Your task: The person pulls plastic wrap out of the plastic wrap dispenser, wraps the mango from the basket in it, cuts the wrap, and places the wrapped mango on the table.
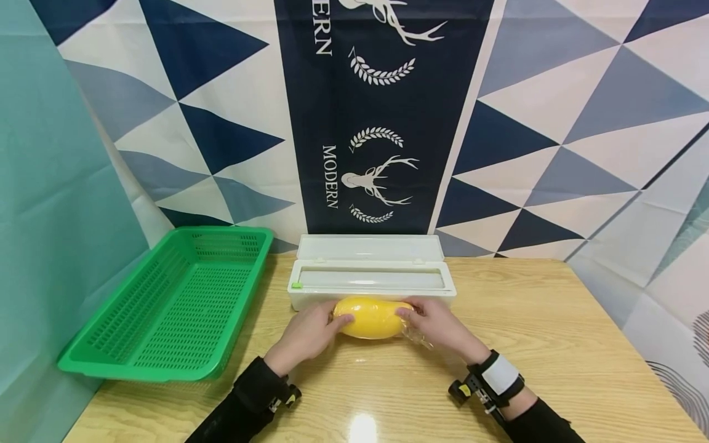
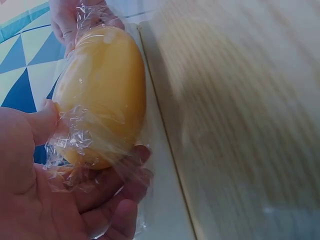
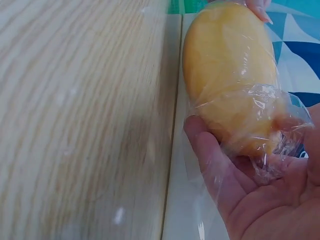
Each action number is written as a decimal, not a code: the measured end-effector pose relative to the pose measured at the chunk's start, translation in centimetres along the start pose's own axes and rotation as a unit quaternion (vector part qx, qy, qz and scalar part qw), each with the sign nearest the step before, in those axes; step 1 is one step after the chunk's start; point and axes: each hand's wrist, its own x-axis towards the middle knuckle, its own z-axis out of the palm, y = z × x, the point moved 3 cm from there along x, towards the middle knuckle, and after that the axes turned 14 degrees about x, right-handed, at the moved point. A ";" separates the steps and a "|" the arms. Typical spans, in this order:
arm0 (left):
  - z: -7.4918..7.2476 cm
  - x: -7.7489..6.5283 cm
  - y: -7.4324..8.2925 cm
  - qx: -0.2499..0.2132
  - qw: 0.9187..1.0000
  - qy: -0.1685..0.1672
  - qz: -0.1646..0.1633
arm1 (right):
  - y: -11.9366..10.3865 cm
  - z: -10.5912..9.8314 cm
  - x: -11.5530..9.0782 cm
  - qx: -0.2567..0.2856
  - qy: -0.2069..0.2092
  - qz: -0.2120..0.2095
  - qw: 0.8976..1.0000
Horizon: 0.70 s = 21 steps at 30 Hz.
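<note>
A smooth yellow mango [image 1: 370,317], wrapped in clear cling film [image 3: 262,107], is held sideways between both hands. My left hand [image 1: 307,335] grips its left end, the thumb on its near face and the fingers curled beneath in the left wrist view. The right hand [image 1: 445,329] grips the narrower right end the same way. Loose, crumpled film gathers at each end, and a flap hangs by the right hand. Just behind the mango stands a white cling film dispenser [image 1: 372,295], its lid [image 1: 371,248] raised; a green slider [image 1: 297,285] sits at its left.
On the left of the wooden table [image 1: 532,344] lies a green slotted basket [image 1: 238,332], with nothing seen inside. A patterned cloth [image 1: 382,117] hangs behind the dispenser. Pale teal cloth [image 1: 50,184] borders the left side. Each wrist wears a strapped camera.
</note>
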 end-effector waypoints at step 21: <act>-0.2 0.5 -0.1 0.033 0.999 -0.016 -0.008 | 0.0 0.4 0.3 0.019 0.012 0.053 0.998</act>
